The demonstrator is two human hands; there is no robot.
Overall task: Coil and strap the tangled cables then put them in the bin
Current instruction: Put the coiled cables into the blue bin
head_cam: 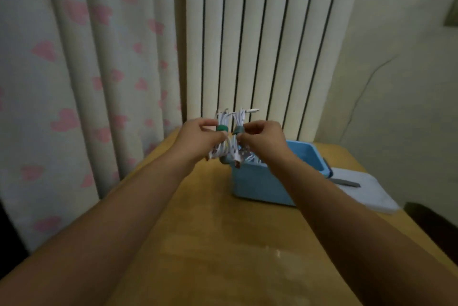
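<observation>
Two white cable coils are held up side by side above the table, just left of the blue bin (260, 185). My left hand (198, 137) pinches the left coil (222, 117) at its green strap (222, 128). My right hand (262, 138) pinches the right coil (240, 116) at its grey-green strap (239, 129). Loose plug ends hang below the hands near the bin's left corner. The blue bin stands open on the wooden table (210, 243), and more white cable shows inside it.
A white lid or pad (366, 191) with a dark strip on it lies right of the bin. A curtain with pink hearts hangs at the left and a white ribbed radiator stands behind the table. The table's right edge runs close to the bin.
</observation>
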